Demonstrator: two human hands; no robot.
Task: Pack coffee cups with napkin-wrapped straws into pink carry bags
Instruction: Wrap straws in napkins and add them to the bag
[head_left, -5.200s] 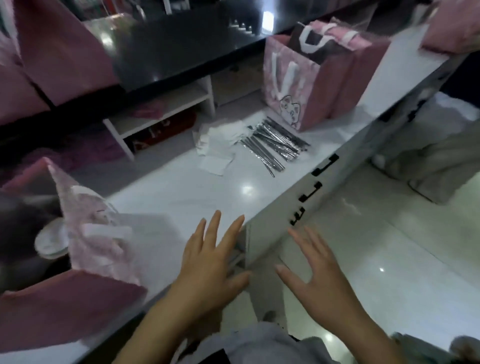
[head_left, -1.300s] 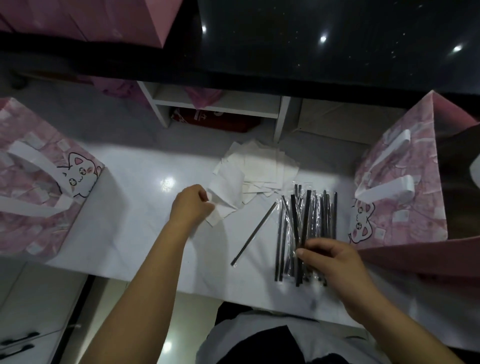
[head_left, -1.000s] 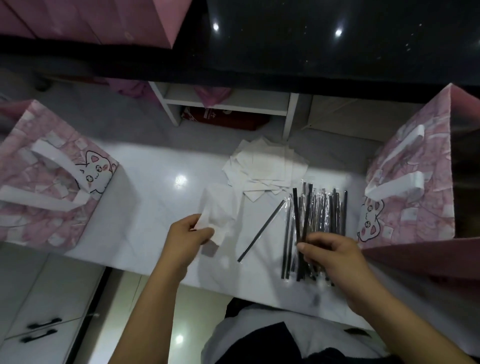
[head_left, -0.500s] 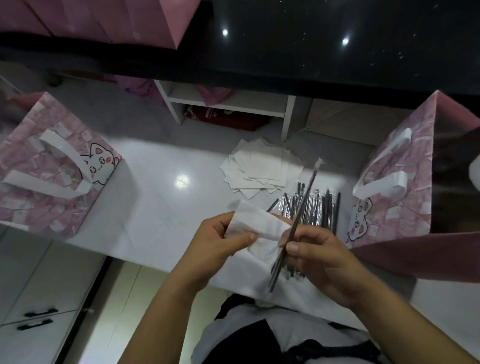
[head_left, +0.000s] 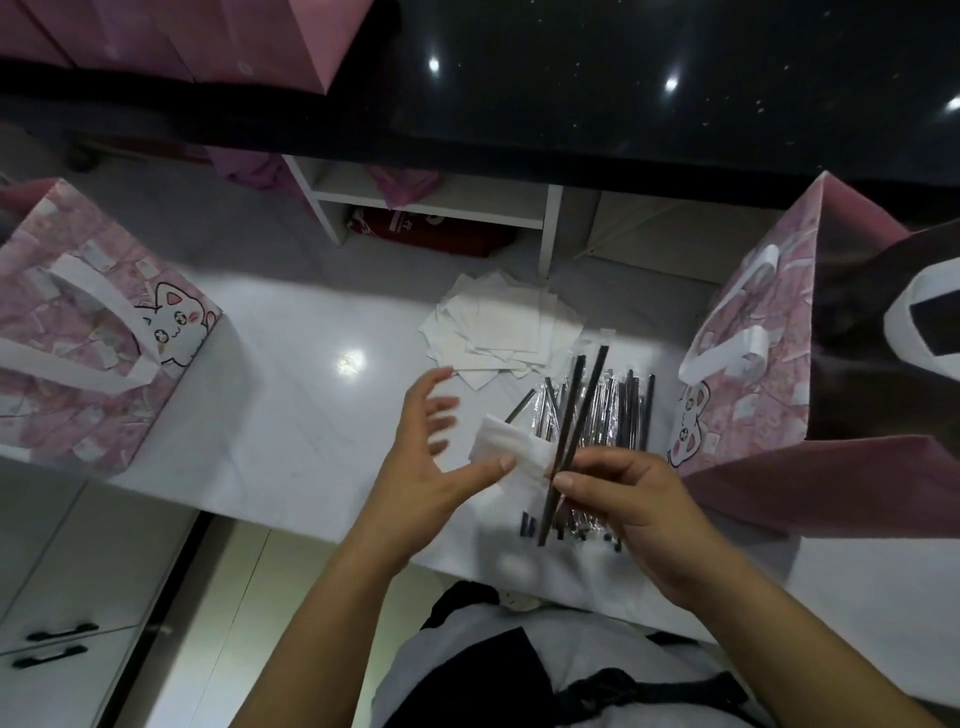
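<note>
I'm at the wrapping step: my right hand (head_left: 631, 501) pinches two black straws (head_left: 574, 441) against a napkin (head_left: 511, 449), just above the pile. My left hand (head_left: 428, 467) is spread, thumb touching the napkin; next I should fold it round them.

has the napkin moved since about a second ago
Yes. The napkin was then in the left hand low over the counter, left of the napkin pile. It is now up against the straws in the right hand.
</note>
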